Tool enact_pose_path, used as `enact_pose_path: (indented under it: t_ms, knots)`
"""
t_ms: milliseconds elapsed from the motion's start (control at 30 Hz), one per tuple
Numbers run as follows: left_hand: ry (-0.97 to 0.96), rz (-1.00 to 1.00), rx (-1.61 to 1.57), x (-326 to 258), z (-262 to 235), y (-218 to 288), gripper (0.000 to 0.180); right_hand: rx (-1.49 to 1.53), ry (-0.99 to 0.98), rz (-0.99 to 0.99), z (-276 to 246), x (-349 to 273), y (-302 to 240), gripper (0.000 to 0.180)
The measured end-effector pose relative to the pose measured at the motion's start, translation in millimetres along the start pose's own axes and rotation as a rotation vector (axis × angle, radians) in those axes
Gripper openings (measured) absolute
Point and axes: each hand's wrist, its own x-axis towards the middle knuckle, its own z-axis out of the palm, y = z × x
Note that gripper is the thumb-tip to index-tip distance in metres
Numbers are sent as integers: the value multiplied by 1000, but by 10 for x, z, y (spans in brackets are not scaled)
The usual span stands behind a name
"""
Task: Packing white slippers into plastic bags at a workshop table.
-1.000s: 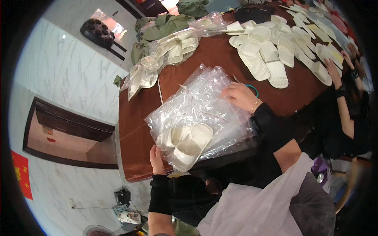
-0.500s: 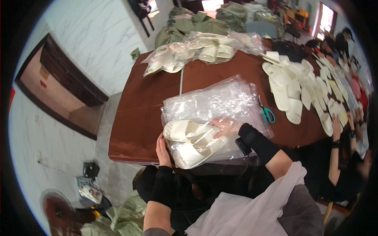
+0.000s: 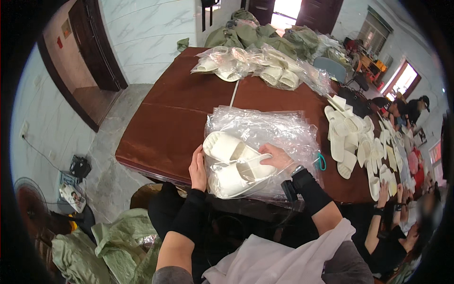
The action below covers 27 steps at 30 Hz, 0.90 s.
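Pinching heel end of cream slide slippers [image 3: 230, 181]: right hand [image 3: 280, 160]. Left hand [image 3: 197, 173]: alongside slippers, grip unclear. Beneath: clear plastic bags [image 3: 269, 124], brown-covered counter [image 3: 163, 116].

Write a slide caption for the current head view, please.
Two hands at a pair of white slippers, with clear bags on a brown table.
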Motion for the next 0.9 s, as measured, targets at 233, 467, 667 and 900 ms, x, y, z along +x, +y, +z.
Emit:
enact_pose_path:
  t_ms: [233, 467, 667, 900]
  knots:
    - [-80, -22, -23, -22, -34, 17, 41, -117, -70, 55, 34, -72, -179, 50]
    - [-39, 33, 105, -17, 23, 6, 37, 478, -288, 89, 85, -228, -123, 63]
    - [-53, 7, 9, 37, -51, 4, 36, 210, -137, 186, -194, -455, -449, 72]
    - [-224, 544, 623, -88, -11, 336, 35, 369, 364, -53, -933, -741, -820, 68]
